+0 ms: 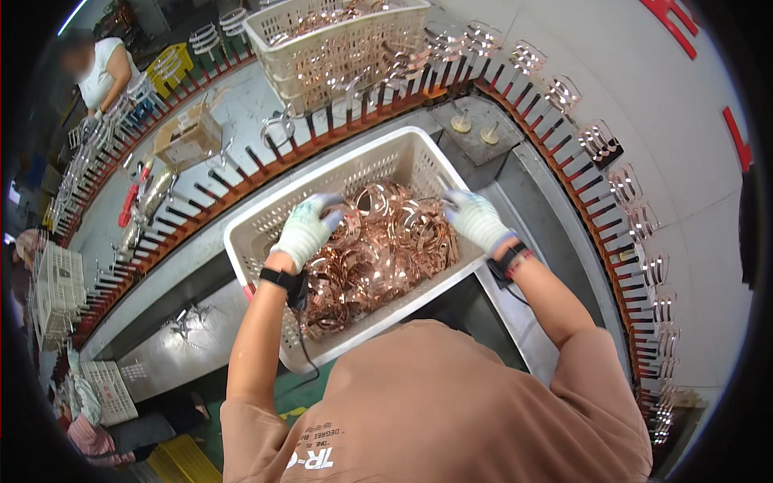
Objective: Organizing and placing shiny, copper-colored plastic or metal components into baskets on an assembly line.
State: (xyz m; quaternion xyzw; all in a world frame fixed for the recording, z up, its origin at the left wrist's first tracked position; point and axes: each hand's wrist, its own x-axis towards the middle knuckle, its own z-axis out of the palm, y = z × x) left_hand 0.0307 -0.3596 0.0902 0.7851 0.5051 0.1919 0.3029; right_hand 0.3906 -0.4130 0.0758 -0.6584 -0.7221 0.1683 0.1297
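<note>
A white basket (266,229) full of shiny copper rings (378,258) is seen in the middle. Over the left part of the basket, the gloved left hand (307,229) is closed on one copper ring (348,224) from the heap. Over the right part of the basket, the gloved right hand (475,219) is laid on the rings, but whether anything is gripped cannot be told.

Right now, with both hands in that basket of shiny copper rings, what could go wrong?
1. The copper rings lie tangled in a heap, so lifting one with the left hand might drag others out.
2. The thin strip edges may snag or cut the knit glove on the right hand.
3. The white basket seems to overhang its ledge, so hard tugging might tip it.
</note>
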